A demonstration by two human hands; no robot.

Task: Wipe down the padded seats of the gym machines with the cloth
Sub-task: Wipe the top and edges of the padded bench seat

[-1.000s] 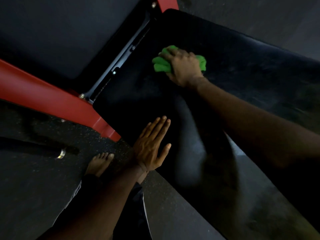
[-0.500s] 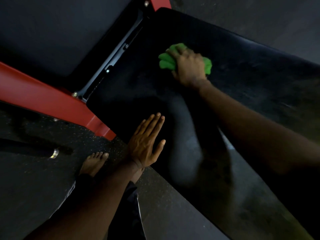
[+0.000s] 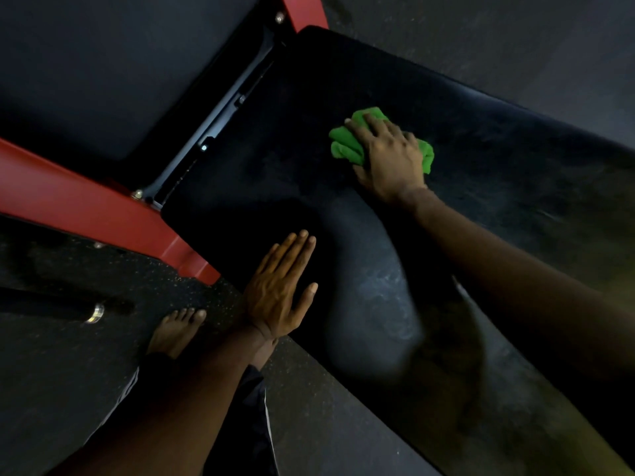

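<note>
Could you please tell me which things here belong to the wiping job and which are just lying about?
For the job:
cloth, gripped by the right hand
padded seat beneath it
left hand, flat on the seat's edge

Just about:
red frame
metal-tipped bar on the floor
bare foot

Padded seat [image 3: 498,149]: black; I see the green cloth [image 3: 343,149] on it, left grip [image 3: 278,293] flat at its near edge.
Floor [image 3: 68,372]: dark, speckled; a bare foot [image 3: 175,329] stands there.
</note>
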